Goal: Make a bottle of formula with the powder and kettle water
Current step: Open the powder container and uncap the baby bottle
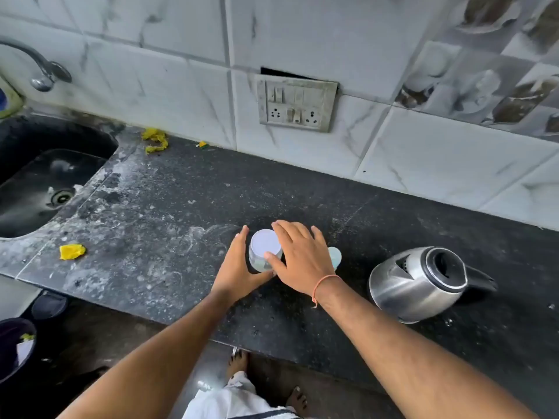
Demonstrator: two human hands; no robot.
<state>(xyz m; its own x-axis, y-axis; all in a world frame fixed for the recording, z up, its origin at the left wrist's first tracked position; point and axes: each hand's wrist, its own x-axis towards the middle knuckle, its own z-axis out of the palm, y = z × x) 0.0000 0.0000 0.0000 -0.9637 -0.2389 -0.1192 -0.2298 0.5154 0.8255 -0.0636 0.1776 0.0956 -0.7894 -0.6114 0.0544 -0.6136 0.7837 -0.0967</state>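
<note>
A small clear jar with a white lid stands on the black counter, seen from above. My left hand holds it from the left, with the fingers along its side and the thumb round its near side. My right hand lies over the jar's right side with fingers spread; its thumb touches the lid's near edge. A pale blue round thing shows just behind my right hand, mostly hidden. A steel kettle with a black rim and handle stands to the right with its lid open.
A dark sink with a tap is at the left. Yellow scraps and a yellow wrapper lie on the counter. A switch and socket plate is on the tiled wall. A dark bin stands on the floor.
</note>
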